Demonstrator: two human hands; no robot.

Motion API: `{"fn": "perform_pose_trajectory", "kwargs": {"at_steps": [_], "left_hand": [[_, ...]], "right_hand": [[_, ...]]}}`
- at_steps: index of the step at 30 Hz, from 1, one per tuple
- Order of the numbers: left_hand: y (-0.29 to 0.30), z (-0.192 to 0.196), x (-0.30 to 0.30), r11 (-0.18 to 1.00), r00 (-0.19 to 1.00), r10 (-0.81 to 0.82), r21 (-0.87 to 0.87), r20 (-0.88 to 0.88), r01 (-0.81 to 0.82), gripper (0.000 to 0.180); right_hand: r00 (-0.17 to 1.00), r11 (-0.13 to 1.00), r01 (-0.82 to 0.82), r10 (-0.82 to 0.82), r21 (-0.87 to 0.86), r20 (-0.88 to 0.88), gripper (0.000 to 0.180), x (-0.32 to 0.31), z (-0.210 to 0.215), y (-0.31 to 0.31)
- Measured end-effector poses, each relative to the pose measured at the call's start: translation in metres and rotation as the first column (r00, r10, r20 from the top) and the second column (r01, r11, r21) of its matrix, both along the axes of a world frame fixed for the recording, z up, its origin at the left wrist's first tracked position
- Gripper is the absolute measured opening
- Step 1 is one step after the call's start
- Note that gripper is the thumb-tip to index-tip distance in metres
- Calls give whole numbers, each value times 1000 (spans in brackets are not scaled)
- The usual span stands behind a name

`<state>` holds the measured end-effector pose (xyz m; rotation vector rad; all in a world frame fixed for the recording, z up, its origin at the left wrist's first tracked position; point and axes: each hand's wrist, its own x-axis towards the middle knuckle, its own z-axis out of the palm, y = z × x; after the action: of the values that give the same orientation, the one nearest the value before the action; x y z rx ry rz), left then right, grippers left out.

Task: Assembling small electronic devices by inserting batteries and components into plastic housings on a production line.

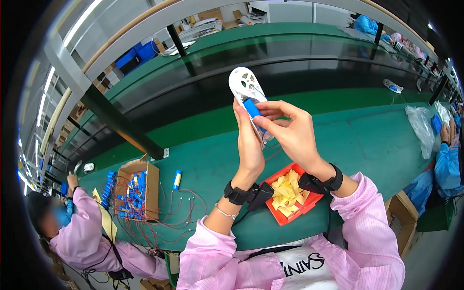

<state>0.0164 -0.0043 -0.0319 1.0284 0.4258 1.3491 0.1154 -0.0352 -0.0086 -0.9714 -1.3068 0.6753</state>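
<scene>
Above the green bench, my left hand is closed around the lower part of a white plastic housing with a rounded end and a round slotted grille. A blue cylindrical battery lies in the housing's open lower section, tilted along its length. My right hand grips this battery between thumb and fingers from the right side. A thin wire hangs below the housing. My palms and fingers hide the housing's lower end and part of the battery.
An orange-red tray of yellow paper slips sits below my hands. To the left are a cardboard box of wired blue batteries and one standing battery. A co-worker in pink sits at left; plastic bags lie right.
</scene>
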Motion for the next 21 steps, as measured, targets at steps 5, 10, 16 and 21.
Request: {"fn": "perform_pose_trajectory", "kwargs": {"at_steps": [5, 10, 16, 21], "left_hand": [[-1, -2, -3, 998, 998, -59, -28, 33, 60, 58], [-1, 4, -15, 995, 995, -98, -37, -21, 98, 58], [-8, 14, -26, 991, 991, -129, -37, 18, 130, 54], [-15, 16, -23, 976, 988, -141, -158, 55, 148, 54]], "right_hand": [[948, 990, 51, -89, 131, 305, 27, 4, 0, -1], [957, 986, 87, -122, 142, 264, 31, -7, -2, -8], [905, 927, 183, -289, 326, 312, 32, -12, 6, -15], [992, 982, 116, -121, 151, 24, 44, -3, 4, -2]]}}
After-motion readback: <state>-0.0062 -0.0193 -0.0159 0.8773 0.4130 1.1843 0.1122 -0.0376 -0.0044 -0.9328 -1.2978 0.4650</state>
